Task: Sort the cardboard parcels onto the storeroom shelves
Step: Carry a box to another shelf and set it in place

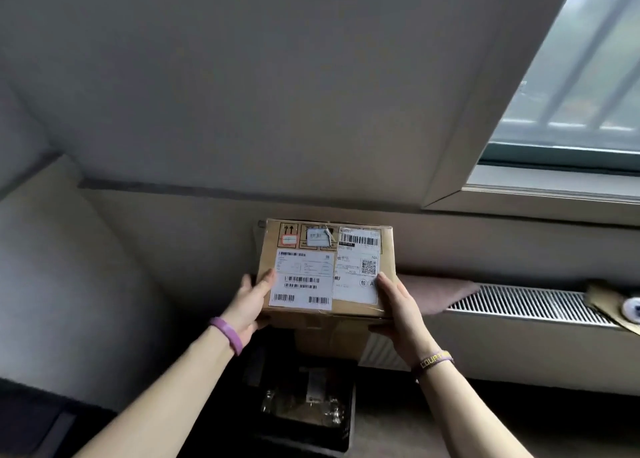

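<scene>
Where wall (242, 94) looms — parcel (327, 270) edges in both hands.

1. I've got the cardboard parcel (327, 270) up in both hands, label side facing me, two white shipping labels and some arrow stickers on it.
2. My left hand (250, 305) grips its left edge, thumb on top, purple wristband (227, 334) on that wrist.
3. My right hand (398, 314) grips the right edge.
4. Behind it: a radiator grille (530, 303) under the window (568, 76).
5. A black crate (308, 409) sits on the floor below.
</scene>
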Available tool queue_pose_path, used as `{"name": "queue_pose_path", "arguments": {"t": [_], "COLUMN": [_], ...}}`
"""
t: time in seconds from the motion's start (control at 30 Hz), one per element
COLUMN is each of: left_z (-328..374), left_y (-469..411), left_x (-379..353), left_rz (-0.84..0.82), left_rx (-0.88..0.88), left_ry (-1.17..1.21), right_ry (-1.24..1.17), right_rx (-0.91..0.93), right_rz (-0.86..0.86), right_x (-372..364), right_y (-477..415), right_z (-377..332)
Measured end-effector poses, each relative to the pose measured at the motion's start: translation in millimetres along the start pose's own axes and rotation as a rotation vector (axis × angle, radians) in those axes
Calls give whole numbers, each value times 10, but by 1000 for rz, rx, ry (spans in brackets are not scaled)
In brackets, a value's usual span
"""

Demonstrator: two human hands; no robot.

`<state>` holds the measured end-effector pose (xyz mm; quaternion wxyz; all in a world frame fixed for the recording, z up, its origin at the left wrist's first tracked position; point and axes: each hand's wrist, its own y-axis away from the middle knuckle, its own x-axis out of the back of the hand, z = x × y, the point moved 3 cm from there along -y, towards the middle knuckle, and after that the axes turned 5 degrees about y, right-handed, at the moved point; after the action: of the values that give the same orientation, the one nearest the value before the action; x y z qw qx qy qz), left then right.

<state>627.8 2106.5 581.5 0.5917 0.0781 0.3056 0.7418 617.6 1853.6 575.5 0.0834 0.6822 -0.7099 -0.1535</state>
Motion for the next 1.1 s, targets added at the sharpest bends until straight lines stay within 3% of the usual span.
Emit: {"name": "queue_pose_path", "arguments": {"t": [0.37, 0.57, 0.87, 0.93, 1.0, 1.1], "left_z": [-188, -259, -230, -132, 11, 294], "left_y": [-1181, -1513, -1533, -1462, -1356, -1126], "left_x": [-473, -507, -521, -528, -540, -523], "left_rz": [40, 96, 110, 114, 105, 139], "left_rx": [161, 176, 156, 126, 28, -119], "left_ry": [-21, -19, -222, -342, -406, -384], "right_ry": [40, 122, 298, 517, 701, 744], "right_rx": [-134, -172, -148, -93, 76, 303], "right_rz": [15, 31, 42, 185, 316, 282], "right_x": [382, 425, 445, 482, 420, 116], "right_y": [-1184, -1460, -1490, -1473, -1423, -1369], "right_z": [264, 414, 293, 187, -15, -333]}}
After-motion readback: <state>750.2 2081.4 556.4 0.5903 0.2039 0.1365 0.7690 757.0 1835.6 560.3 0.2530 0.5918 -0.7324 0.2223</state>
